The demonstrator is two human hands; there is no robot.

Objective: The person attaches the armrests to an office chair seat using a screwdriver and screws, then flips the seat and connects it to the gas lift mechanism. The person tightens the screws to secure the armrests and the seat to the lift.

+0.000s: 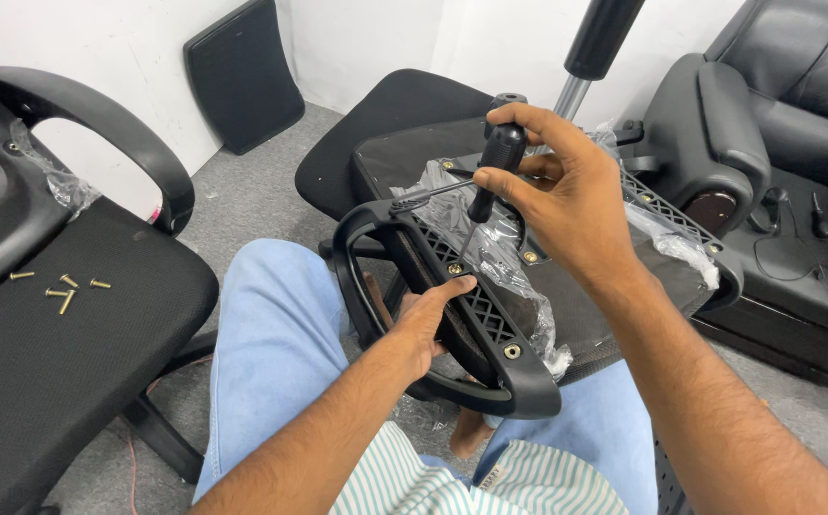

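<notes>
My right hand [567, 191] grips the black handle of a screwdriver [496, 162], its thin shaft pointing down at a brass screw [455, 269] in the black plastic armrest bracket [452, 315]. My left hand [428, 319] holds that bracket from below, thumb beside the screw. The bracket lies against the underside of an upturned black chair seat [404, 153] wrapped partly in clear plastic [509, 257]. Another brass screw [512, 351] sits lower in the bracket.
A black mesh office chair [61, 362] stands at left with several loose brass screws [61, 291] on its seat. A black leather armchair [767, 124] is at right, a chair gas cylinder [590, 48] behind, a black panel [242, 76] against the wall.
</notes>
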